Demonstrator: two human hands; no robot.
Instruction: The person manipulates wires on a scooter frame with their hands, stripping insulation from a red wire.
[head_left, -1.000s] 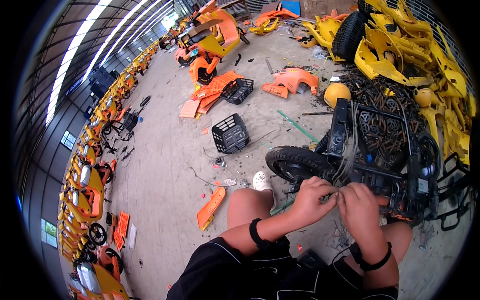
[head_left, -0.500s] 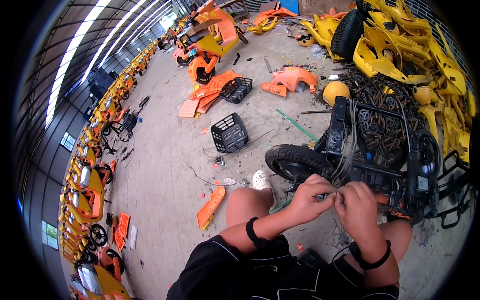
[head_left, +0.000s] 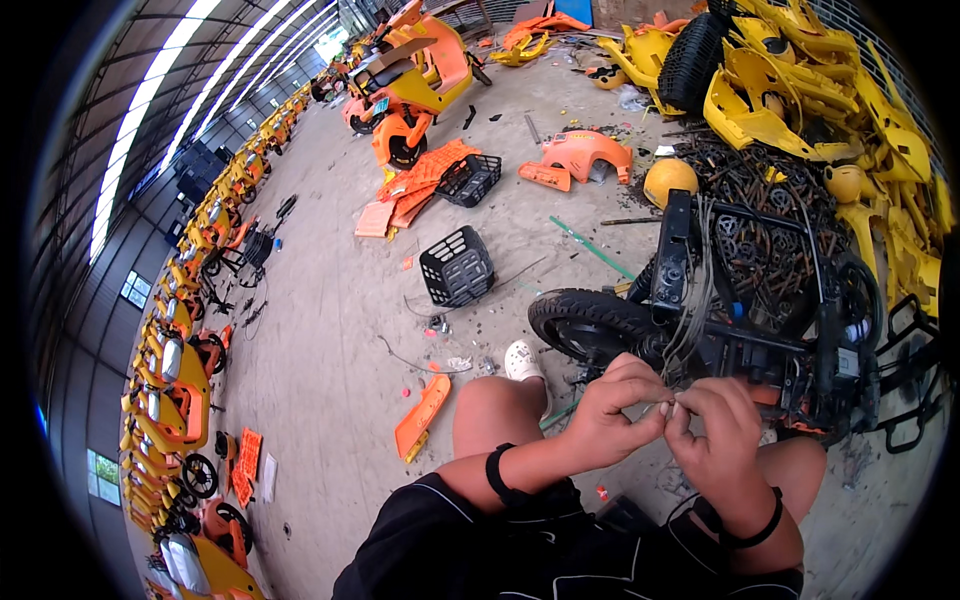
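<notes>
Floor: grey concrete (head_left: pixel 340 400) spread widely to the left of the grip and beyond it.
Left hand: the left hand (head_left: pixel 612 418) had thumb and forefinger closed in a pinch, its tips meeting those of the other hand.
Right hand: the right hand (head_left: pixel 722 432) was pinched closed too, fingers bent; whatever lay between the tips was too small to tell.
Wires: a loose grey bundle (head_left: pixel 694 322) hung just beyond the grip, its lower end near the fingertips.
Scooter: a stripped black frame (head_left: pixel 765 339) stood just beyond the grip and to its right, its wheel (head_left: pixel 588 318) beyond the left hand.
Scrap: dark metal parts (head_left: pixel 735 175) lay heaped past the frame, with yellow panels (head_left: pixel 740 125) piled farther off.
Basket: a black basket (head_left: pixel 457 268) sat well apart, beyond the grip to the left.
Panel: an orange piece (head_left: pixel 423 415) lay left of the left hand.
Row: yellow scooters (head_left: pixel 175 380) lined the far left.
</notes>
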